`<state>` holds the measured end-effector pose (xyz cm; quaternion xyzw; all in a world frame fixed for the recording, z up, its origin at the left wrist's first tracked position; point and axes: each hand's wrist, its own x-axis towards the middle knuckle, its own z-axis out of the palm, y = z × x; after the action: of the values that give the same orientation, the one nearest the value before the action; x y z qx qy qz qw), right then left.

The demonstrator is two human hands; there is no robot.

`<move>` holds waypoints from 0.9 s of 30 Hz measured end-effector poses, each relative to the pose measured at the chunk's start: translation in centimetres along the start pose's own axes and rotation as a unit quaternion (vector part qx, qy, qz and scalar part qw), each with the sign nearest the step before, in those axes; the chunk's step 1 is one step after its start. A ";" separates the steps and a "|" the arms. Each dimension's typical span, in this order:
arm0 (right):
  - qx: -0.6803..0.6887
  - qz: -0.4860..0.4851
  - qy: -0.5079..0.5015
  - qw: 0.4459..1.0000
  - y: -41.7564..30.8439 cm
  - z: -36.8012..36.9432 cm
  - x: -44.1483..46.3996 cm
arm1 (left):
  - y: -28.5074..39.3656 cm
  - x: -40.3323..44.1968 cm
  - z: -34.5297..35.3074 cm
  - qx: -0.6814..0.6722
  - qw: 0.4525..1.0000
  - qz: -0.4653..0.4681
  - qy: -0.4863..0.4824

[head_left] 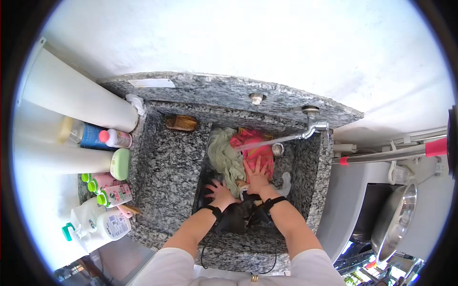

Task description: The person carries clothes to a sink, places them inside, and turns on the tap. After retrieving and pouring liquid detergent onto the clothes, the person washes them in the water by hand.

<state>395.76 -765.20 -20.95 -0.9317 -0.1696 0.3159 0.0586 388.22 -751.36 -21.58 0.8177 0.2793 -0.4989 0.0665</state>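
Note:
Water runs from the tap (312,127) into the basin of a granite sink (167,167). Inside the basin lie a pale green cloth (223,155) and a pink-red cloth (260,150), with dark cloth (237,217) nearer my body. My left hand (221,193) has its fingers spread and presses on the dark cloth at the basin's left side. Fingers apart, my right hand (257,177) rests on the lower part of the pink-red cloth. Both wrists wear black straps.
A brown soap block or brush (181,123) sits on the upper left of the granite. Several bottles, including a white one (114,225), and a green soap-like container (120,164) line the left side. At the right is a metal bowl (395,221).

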 end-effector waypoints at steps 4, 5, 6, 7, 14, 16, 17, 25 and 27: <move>0.026 -0.029 -0.203 0.978 -1.2 -6.9 1.0 | -2.8 0.3 -1.0 -0.090 0.991 0.097 0.012; 0.029 -0.029 -0.114 0.993 -2.5 -7.7 1.5 | -3.2 1.7 -0.5 -0.104 0.987 0.127 0.003; 0.032 -0.027 -0.023 0.999 -3.7 -7.8 2.0 | -3.5 3.3 0.2 -0.117 0.980 0.158 -0.007; 0.058 -0.068 0.074 0.993 -5.0 -7.6 2.2 | -3.7 4.3 1.6 -0.137 0.977 0.165 0.008; 0.033 -0.102 0.020 0.994 -2.6 1.0 3.9 | -6.4 -5.3 1.3 -0.176 0.933 0.286 0.132; 0.197 -0.068 0.027 0.978 0.4 1.5 2.3 | -6.5 -7.6 0.3 -0.181 0.888 0.375 0.198; 0.362 -0.037 0.027 0.931 1.3 1.6 1.7 | -6.3 -8.7 -0.6 -0.203 0.866 0.408 0.204; 0.808 -0.101 -0.001 0.580 0.9 -10.4 -9.1 | -7.6 -17.8 -7.9 -0.050 0.662 0.641 0.385; 0.710 -0.161 0.028 0.685 2.4 -10.3 -10.7 | -8.6 -18.5 -6.9 -0.020 0.663 0.657 0.359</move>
<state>394.71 -771.25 -7.23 -0.5783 -0.0405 0.3008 0.7572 382.70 -748.71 -0.90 0.9034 -0.3178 0.0118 0.2878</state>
